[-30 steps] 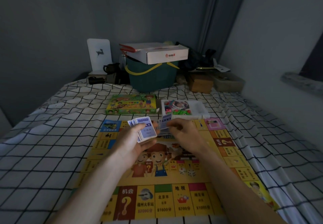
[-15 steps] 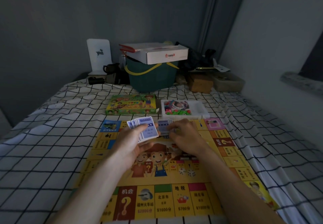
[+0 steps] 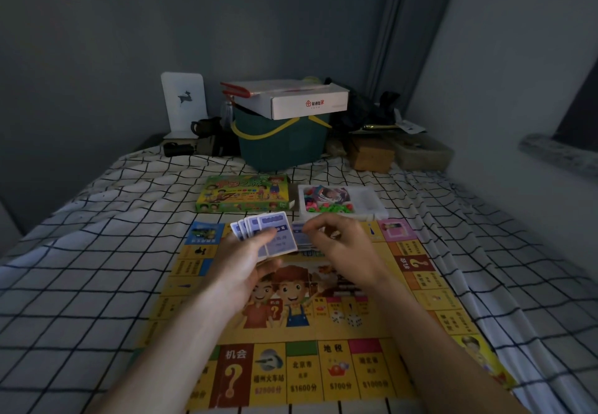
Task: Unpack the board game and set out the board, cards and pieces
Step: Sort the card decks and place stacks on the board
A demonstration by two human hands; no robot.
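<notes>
a person's left hand point(image 3: 249, 258) grips a fanned stack of purple-backed cards point(image 3: 268, 235) above the far edge of the game board point(image 3: 291, 332), which lies flat on a checked bedsheet point(image 3: 81, 268). the right hand point(image 3: 343, 245) hovers just beside the fan, fingertips pinching a single card point(image 3: 299, 231) over a small pile on the board. beyond the board sit the green game box point(image 3: 242, 192) and, just to its right, a white tray point(image 3: 372, 201) holding coloured pieces. a dark green bucket point(image 3: 281, 142) with a white carton point(image 3: 307, 103) on top stands at the wall.
</notes>
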